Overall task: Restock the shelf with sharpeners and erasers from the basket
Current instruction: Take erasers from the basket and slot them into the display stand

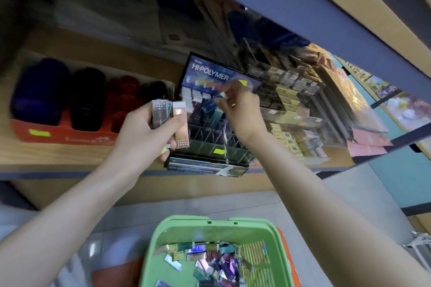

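My left hand [149,130], toward 9 o'clock of centre, grips a fan of slim wrapped erasers [161,113], fingers curled round their lower halves. My right hand [241,112], toward 1 o'clock, pinches one eraser [221,96] between thumb and fingertips, above the display box [205,161] on the shelf [70,156]. Blur hides the eraser's exact shape.

I judge these light, stiff and a little slick in their glossy sleeves, best pinched across the flat sides near the middle.

The display box has clear dividers. Its back slots hold upright stock and its front slots show little. At 6 o'clock, the green basket [168,235] holds a loose heap of packs [210,265]. At 9 o'clock, a red tray [65,137] carries dark round items.
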Motion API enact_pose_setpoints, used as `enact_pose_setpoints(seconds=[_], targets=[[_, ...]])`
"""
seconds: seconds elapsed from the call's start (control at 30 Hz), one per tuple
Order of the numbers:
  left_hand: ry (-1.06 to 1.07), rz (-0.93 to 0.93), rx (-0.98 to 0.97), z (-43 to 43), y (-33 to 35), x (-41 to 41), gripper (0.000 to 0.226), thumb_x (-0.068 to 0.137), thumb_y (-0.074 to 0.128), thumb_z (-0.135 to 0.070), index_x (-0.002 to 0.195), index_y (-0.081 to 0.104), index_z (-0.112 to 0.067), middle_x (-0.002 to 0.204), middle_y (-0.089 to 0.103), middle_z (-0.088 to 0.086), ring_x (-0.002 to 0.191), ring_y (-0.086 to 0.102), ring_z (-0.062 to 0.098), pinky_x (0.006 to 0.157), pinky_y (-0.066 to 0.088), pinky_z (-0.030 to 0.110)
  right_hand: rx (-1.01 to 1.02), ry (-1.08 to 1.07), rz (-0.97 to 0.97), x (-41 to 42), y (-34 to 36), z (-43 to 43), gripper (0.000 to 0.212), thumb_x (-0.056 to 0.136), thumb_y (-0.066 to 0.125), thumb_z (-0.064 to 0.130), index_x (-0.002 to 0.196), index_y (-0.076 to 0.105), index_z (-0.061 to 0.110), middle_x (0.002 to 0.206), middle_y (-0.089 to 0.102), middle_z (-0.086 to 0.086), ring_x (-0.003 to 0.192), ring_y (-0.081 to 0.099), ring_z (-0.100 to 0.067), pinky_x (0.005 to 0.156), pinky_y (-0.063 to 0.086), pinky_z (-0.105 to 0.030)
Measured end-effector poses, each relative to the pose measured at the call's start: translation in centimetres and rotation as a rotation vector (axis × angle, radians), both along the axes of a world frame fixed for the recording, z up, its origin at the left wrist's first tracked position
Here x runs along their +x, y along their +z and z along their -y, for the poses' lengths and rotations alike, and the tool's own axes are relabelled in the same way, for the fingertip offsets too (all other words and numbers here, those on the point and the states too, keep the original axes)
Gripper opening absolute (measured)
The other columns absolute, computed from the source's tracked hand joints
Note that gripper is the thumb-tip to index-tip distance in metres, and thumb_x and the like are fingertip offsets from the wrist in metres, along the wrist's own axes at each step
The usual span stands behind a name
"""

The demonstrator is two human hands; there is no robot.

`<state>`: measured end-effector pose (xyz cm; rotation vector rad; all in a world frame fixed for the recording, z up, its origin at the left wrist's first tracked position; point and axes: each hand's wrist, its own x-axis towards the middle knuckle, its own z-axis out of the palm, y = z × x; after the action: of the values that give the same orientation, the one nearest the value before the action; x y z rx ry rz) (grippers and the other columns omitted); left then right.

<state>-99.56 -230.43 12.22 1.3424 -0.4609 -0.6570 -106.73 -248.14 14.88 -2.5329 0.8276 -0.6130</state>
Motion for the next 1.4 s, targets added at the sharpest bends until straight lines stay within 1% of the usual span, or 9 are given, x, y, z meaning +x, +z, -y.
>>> enact_pose_setpoints(seconds=[0.07,0.2,0.43,0.63,0.83,0.97,1.07,1.2,1.4], targets=[[0.002,-0.014,-0.006,-0.2,0.1,0.3,0.009,0.089,0.062,-0.016,0.081,0.062,-0.02,0.059,0.056,0.0,0.045,0.047,0.005,0.036,0.034,0.019,-0.04,0.026,-0.053,0.6,0.0,0.3,0.014,0.09,0.062,0.007,0.103,0.058,0.008,0.075,0.059,0.011,0.062,0.053,0.01,0.061,0.044,-0.017],[0.01,-0.05,-0.013,-0.5,0.4,0.9,0.006,0.09,0.063,-0.017,0.084,0.063,-0.019,0.062,0.057,-0.002,0.048,0.048,0.006,0.037,0.036,0.02,-0.096,0.075,-0.201,1.4,0.7,1.0,0.017,0.086,0.066,0.008,0.085,0.054,0.021,0.095,0.072,-0.002,0.077,0.064,-0.015,0.071,0.054,-0.042],[-0.022,-0.077,-0.016,-0.5,0.5,0.7,0.007,0.09,0.061,-0.016,0.085,0.064,-0.019,0.059,0.056,0.0,0.048,0.048,0.006,0.038,0.035,0.02,-0.246,0.075,-0.279,1.8,1.1,0.9,0.012,0.081,0.072,0.014,0.091,0.065,0.017,0.092,0.059,0.004,0.08,0.058,-0.014,0.065,0.044,-0.026],[-0.016,-0.099,-0.006,-0.3,0.5,0.9,0.007,0.091,0.062,-0.017,0.086,0.066,-0.016,0.067,0.056,0.009,0.051,0.047,0.011,0.038,0.035,0.02,-0.356,0.021,-0.334,2.8,0.3,0.2,0.016,0.08,0.073,0.017,0.095,0.067,0.014,0.11,0.062,-0.003,0.104,0.057,-0.022,0.072,0.045,-0.03],[0.024,-0.093,-0.032,-0.2,0.7,1.5,0.003,0.089,0.063,-0.015,0.092,0.062,-0.014,0.054,0.057,-0.011,0.046,0.047,0.007,0.037,0.034,0.02,-0.412,0.019,-0.302,2.1,0.1,-0.5,0.021,0.089,0.059,0.007,0.108,0.065,0.013,0.11,0.066,-0.006,0.11,0.053,-0.027,0.082,0.046,-0.036],[0.03,-0.066,-0.01,-0.4,0.6,1.9,0.004,0.089,0.063,-0.018,0.089,0.065,-0.015,0.057,0.059,-0.006,0.044,0.045,0.006,0.038,0.034,0.02,-0.01,0.134,-0.024,0.3,1.4,-3.3,0.028,0.09,0.051,-0.001,0.115,0.06,0.009,0.107,0.061,0.002,0.09,0.057,-0.011,0.077,0.047,-0.019],[-0.003,-0.067,-0.007,-0.4,0.7,1.8,0.01,0.084,0.069,-0.025,0.088,0.068,-0.016,0.071,0.063,0.004,0.052,0.049,0.01,0.037,0.033,0.02,0.309,0.332,-0.064,-1.3,2.8,-5.8,0.045,0.09,0.05,-0.005,0.131,0.047,0.013,0.112,0.054,0.006,0.087,0.057,-0.005,0.078,0.046,-0.015],[-0.037,-0.043,0.016,-0.2,0.8,1.4,0.007,0.079,0.073,-0.025,0.082,0.069,-0.02,0.072,0.065,0.009,0.054,0.05,0.013,0.035,0.033,0.02,0.316,0.401,-0.088,-2.1,3.5,-6.9,0.047,0.089,0.058,0.001,0.133,0.049,0.014,0.116,0.056,-0.002,0.09,0.058,-0.005,0.081,0.05,-0.025],[-0.11,-0.028,0.028,-0.1,0.7,0.6,0.007,0.087,0.066,-0.021,0.084,0.063,-0.016,0.055,0.053,0.001,0.043,0.044,0.005,0.036,0.032,0.02,0.34,0.301,0.003,-2.0,3.7,-6.7,0.012,0.085,0.068,0.011,0.092,0.063,0.019,0.084,0.065,0.002,0.08,0.063,-0.013,0.073,0.053,-0.022]])
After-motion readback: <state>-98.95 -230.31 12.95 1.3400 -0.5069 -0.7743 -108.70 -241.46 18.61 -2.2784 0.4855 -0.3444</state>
